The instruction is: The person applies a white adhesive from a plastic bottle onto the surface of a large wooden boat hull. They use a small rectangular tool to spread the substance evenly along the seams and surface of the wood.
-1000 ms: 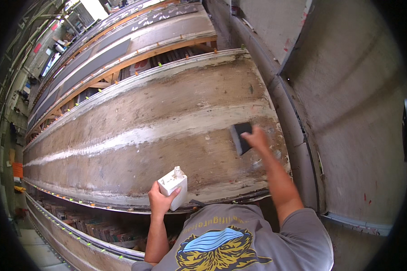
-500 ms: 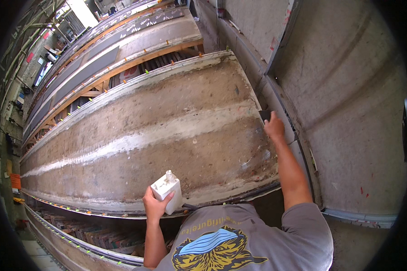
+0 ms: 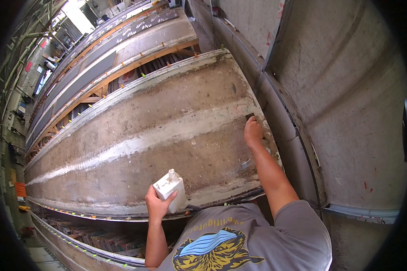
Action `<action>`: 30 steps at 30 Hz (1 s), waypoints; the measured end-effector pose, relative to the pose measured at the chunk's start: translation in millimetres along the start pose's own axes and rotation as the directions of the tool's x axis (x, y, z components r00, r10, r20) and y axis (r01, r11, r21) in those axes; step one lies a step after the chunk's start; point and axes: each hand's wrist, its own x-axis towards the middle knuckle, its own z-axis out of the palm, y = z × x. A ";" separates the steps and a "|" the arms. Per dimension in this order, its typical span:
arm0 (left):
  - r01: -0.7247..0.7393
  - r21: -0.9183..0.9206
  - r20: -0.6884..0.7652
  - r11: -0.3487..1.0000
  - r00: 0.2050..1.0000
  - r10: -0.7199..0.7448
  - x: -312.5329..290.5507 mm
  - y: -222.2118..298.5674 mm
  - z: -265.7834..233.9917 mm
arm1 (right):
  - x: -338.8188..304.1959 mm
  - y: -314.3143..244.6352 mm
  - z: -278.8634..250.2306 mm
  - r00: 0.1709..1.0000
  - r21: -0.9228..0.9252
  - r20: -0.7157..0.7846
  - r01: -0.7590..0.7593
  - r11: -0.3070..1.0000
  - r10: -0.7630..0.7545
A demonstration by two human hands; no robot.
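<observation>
My left hand [image 3: 158, 201] is wrapped round a white rectangular bottle [image 3: 176, 195] with a short neck, held above the near edge of a long table [image 3: 199, 149]. The tabletop is brown and stained, with a pale whitish band running along its middle. Near the table's right end, my right hand [image 3: 254, 131] grips a small dark flat piece [image 3: 249, 116]. Most of that piece is hidden by the fingers, so its kind is unclear. It appears to be at the tabletop, on the end of the pale band.
A grey wall [image 3: 348, 113] stands to the right, past a narrow gap beside the table's end. Farther off, more long tables [image 3: 185, 28] run parallel, some with dark slabs [image 3: 90, 74] on them. Below the near edge, thin pieces [image 3: 99, 239] are stacked on a lower level.
My right hand has moved left, from the table's right edge onto its surface, with the dark piece. My left hand keeps hold of the bottle, nearly in place.
</observation>
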 end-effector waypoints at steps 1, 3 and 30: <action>-0.012 -0.008 0.001 1.000 1.000 0.012 1.2 -0.5 0.9 | 3.8 -2.3 22.6 0.999 -0.040 0.008 -0.031 0.999 0.032; -0.010 0.034 0.006 0.999 1.000 0.009 2.1 -4.1 0.2 | -1.4 -28.1 39.6 0.999 -0.098 -0.030 -0.032 0.995 0.029; 0.042 0.062 0.091 0.997 0.995 -0.048 -5.4 3.2 33.7 | -45.4 79.4 -25.3 0.989 0.051 0.105 0.104 0.993 -0.109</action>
